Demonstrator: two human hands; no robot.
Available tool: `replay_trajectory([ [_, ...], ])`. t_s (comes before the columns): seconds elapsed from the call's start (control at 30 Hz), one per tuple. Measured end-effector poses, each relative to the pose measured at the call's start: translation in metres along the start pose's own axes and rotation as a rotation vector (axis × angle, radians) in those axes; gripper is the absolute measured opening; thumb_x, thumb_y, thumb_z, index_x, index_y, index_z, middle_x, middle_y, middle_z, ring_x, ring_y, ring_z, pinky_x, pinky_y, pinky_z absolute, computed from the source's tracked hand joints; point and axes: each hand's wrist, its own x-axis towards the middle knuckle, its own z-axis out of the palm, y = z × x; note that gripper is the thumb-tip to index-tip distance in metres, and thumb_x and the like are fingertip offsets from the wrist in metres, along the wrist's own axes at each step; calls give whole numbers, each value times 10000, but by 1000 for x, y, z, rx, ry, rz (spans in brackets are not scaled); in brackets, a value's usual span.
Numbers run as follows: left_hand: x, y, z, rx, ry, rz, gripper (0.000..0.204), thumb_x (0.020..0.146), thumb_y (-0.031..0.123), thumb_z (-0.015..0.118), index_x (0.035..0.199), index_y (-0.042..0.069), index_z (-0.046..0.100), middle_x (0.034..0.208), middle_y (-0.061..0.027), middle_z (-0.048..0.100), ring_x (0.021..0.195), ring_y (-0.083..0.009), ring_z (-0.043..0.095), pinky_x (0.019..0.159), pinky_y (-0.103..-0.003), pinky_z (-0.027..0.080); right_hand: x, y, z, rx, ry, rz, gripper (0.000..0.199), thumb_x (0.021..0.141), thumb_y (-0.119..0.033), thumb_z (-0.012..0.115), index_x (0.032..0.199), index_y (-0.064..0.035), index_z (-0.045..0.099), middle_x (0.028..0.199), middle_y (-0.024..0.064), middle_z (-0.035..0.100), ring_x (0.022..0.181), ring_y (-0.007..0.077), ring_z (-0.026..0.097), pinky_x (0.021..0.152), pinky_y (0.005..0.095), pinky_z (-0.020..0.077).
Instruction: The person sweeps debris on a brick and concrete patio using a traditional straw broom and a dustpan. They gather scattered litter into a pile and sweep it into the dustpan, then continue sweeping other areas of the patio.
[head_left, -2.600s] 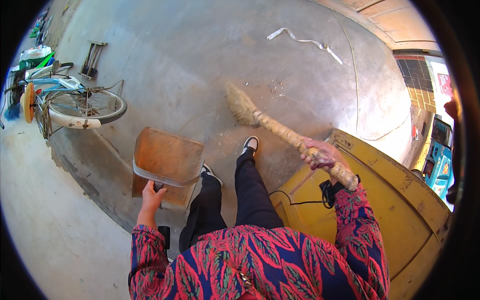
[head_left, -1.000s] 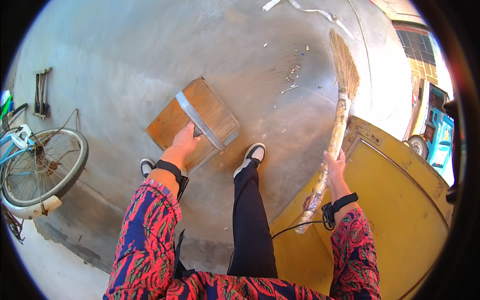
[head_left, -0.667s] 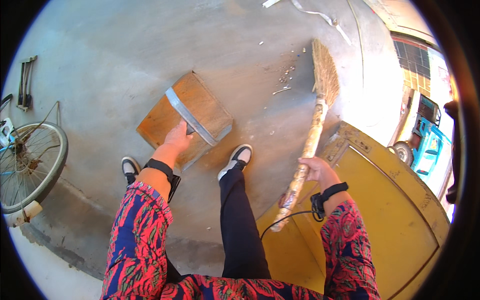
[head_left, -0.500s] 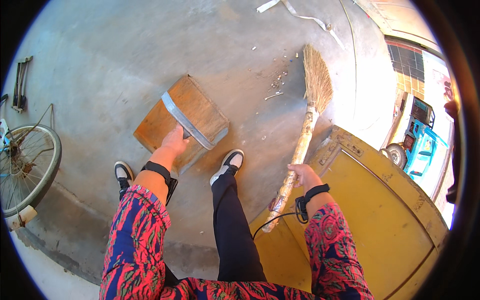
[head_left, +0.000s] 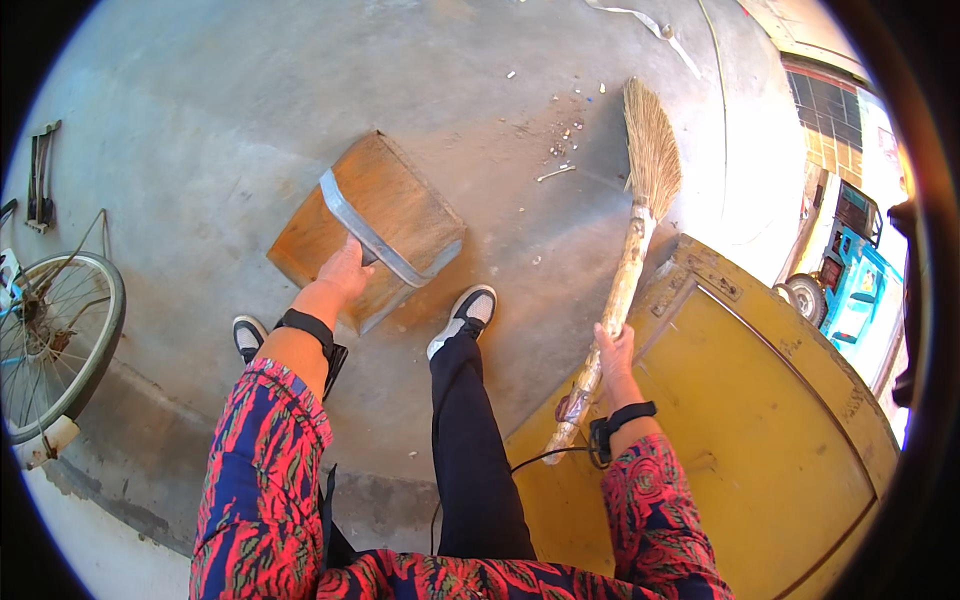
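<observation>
My left hand (head_left: 347,270) is closed round the handle at the grey metal band of a rusty orange-brown dustpan (head_left: 395,195), which is tilted just ahead of my feet. On the right, my right hand (head_left: 614,350) grips the pale, wrapped handle of a straw broom (head_left: 655,145). The broom's bristles point away from me, right of a scatter of small debris (head_left: 565,140) on the concrete. A thin white stick (head_left: 556,173) lies by that debris. I cannot tell whether the bristles touch the floor.
A yellow cabinet (head_left: 750,420) with worn edges stands close by my right arm. At the left is a bicycle wheel (head_left: 62,340), with a dark metal frame (head_left: 41,178) beyond it. A white strap (head_left: 650,22) lies at the far side; a blue vehicle (head_left: 858,275) stands at far right.
My right hand and the broom have shifted a little to the right, over the cabinet's edge. The dustpan has moved slightly away from me. Both hands keep their grips.
</observation>
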Motion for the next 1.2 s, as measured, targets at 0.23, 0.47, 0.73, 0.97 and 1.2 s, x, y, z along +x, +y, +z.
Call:
replay_trajectory([
  [0.23, 2, 1, 0, 53, -4, 57, 648, 725, 181, 552, 1218, 67, 146, 1042, -209, 483, 973, -342, 458, 799, -398, 381, -31, -53, 0, 584, -475, 202, 647, 666, -69, 637, 1177, -121, 244, 875, 59, 450, 725, 170, 509, 584, 297, 467],
  [0.47, 15, -1, 9, 74, 10, 73, 589, 719, 196, 551, 1175, 65, 202, 1023, -219, 489, 966, -353, 459, 806, -415, 374, -32, -16, 14, 498, -441, 479, 313, 702, 25, 553, 940, -84, 381, 754, 56, 515, 690, 189, 546, 580, 338, 484],
  [0.73, 15, -2, 5, 151, 68, 58, 530, 710, 161, 565, 1140, 52, 274, 1017, -217, 496, 988, -347, 450, 811, -413, 369, 30, 22, 50, 356, 29, 231, 297, 671, 1, 582, 922, -62, 437, 722, 39, 484, 598, 154, 476, 513, 339, 424],
  [0.97, 10, -8, 0, 127, 85, 116, 582, 697, 135, 558, 1178, 34, 248, 1037, -221, 480, 993, -350, 442, 835, -404, 366, 30, -51, 22, 374, -55, -163, 380, 731, -62, 546, 1054, -18, 349, 771, 47, 480, 580, 108, 483, 460, 241, 430],
  [1.2, 8, 5, 1, 116, 17, -17, 608, 702, 144, 580, 1179, 49, 215, 1031, -212, 490, 984, -341, 456, 817, -403, 369, -16, -93, -13, 418, -309, -90, 754, 731, -54, 509, 1286, -96, 0, 893, 110, 435, 563, 126, 467, 435, 250, 441],
])
